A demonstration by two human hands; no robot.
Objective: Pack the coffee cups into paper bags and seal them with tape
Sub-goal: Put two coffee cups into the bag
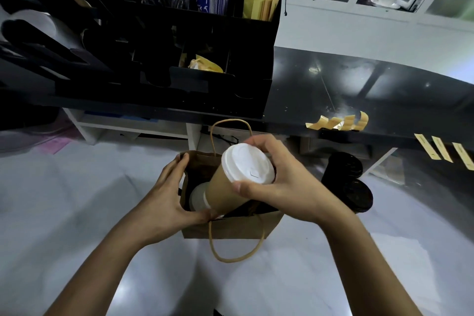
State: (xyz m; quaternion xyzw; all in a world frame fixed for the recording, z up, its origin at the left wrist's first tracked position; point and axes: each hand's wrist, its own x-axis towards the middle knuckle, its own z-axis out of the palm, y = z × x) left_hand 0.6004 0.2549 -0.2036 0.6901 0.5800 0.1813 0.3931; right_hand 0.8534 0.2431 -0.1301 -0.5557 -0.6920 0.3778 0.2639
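Cup: the cup [228, 192] was tilted, its white lid [247, 163] up toward 1 o'clock and its base down toward 7 o'clock, already inside the mouth of the bag [230, 228].
Long axis: ran from 1 to 7 o'clock, so the coming move looked like a push along that line, righting the cup as it sank.
Right hand: the right hand [277, 187] gripped the cup at the lid, thumb on the near side, fingers curled over the far rim.
Second cup: a pale lid [198, 196] sat in the bag at 9 o'clock of the base, just beside it.
Left hand: the left hand [170, 197] held the bag's left edge, fingers curled round the rim, spreading the mouth.
Bag: stood on the pale tabletop [77, 213].
Tape: strips [338, 122] hung from the black counter edge at 2 o'clock, well apart.
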